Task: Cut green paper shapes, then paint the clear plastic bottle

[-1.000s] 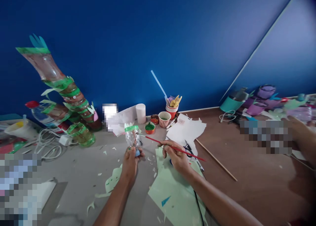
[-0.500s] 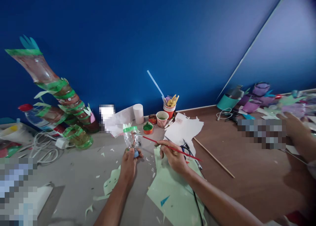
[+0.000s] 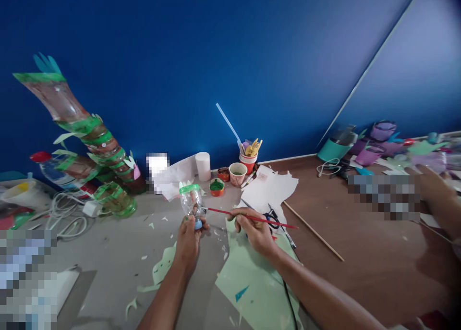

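Note:
My left hand [image 3: 190,234] is closed around the blue-capped neck of a small clear plastic bottle piece [image 3: 190,200], held cap down. A green band runs round its upper rim, and a brown streak marks its side. Between the fingers of my right hand [image 3: 254,226] is a thin red paintbrush [image 3: 221,211], its tip at the bottle's right side; whether it touches I cannot tell. Just beyond stand an orange-rimmed pot of green paint [image 3: 216,188], a pot of reddish-brown paint [image 3: 223,174] and a paper cup [image 3: 237,174].
A painted bottle tower [image 3: 104,142] leans at left, near white cables [image 3: 68,217]. Green paper [image 3: 252,287], scissors [image 3: 272,219] and a wooden stick [image 3: 313,230] lie around my right arm. At far right, another person's hand [image 3: 434,181] is among purple crafts [image 3: 370,154].
The paintbrush tip has moved down along the bottle's side, from near the green band toward the neck. My left hand keeps its grip on the bottle piece.

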Available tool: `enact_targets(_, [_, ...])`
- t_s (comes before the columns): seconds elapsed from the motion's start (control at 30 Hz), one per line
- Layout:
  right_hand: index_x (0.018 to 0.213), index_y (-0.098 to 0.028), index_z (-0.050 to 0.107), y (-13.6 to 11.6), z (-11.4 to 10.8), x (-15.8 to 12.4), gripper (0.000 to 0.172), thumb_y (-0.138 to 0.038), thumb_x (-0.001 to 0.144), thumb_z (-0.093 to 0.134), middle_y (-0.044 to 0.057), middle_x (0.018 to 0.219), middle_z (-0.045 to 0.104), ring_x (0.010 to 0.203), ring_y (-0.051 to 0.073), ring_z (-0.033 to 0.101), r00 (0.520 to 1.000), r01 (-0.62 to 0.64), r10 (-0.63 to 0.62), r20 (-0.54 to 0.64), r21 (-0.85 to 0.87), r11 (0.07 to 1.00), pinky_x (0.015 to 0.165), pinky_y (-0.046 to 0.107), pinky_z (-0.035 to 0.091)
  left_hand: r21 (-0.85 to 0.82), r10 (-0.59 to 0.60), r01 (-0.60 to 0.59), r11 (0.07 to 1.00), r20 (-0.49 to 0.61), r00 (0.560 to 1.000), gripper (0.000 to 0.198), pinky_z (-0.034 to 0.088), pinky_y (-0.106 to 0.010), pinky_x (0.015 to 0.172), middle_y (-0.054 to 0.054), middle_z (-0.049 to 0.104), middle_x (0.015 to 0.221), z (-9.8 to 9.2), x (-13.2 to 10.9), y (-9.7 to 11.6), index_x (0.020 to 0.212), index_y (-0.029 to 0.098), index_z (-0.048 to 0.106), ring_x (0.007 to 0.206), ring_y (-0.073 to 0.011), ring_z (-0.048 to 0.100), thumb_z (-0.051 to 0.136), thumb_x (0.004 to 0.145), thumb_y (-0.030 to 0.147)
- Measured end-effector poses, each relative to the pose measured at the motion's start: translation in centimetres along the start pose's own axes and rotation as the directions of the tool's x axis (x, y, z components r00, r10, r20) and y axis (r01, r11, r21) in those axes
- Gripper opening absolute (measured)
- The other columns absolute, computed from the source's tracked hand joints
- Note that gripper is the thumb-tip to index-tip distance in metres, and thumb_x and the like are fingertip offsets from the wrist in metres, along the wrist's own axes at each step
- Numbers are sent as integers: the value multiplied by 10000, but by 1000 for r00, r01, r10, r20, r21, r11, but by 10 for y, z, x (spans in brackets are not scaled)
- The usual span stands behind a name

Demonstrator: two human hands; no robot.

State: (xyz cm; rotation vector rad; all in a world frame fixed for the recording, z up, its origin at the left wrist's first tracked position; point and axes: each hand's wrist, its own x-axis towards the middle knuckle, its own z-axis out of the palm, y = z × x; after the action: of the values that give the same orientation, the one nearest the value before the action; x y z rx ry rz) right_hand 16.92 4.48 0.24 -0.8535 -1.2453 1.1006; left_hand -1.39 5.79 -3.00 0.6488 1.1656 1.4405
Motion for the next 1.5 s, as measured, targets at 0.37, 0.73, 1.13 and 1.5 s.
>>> enact_targets(0.37, [886,-187,720,-4,-2,1,212,-314,857,553,47,767,684,510,102,522,1000,19,-19,-4,-42,999,489,231,436,48,8,-9,999,12,1000,446,529,-334,693,-37,663,801,-6,2,-6,935,178,612,658,-159,630,626,745,582])
enact_targets(0.73, [862,-186,707,-5,-4,3,208,-331,847,558,48,775,688,515,104,517,1000,7,-7,-8,-20,1000,481,233,418,35,28,-30,999,54,998,436,520,-324,684,-37,661,783,-6,2,-7,952,175,631,647,-152,615,633,752,562])
enact_targets(1.13, [804,-185,695,-7,-4,5,160,-268,839,562,27,710,663,510,92,515,999,19,-18,-32,42,999,488,217,411,1,29,-29,1000,72,997,455,508,-315,680,-15,649,757,-5,1,-6,934,168,621,630,-138,601,667,726,569])
enact_targets(1.5, [811,-185,692,0,-8,6,163,-278,843,562,28,710,658,512,101,513,995,52,-50,-84,30,998,484,233,414,27,26,-29,999,105,994,469,506,-319,689,-34,648,744,-5,-2,-3,790,155,637,653,-156,600,659,712,617])
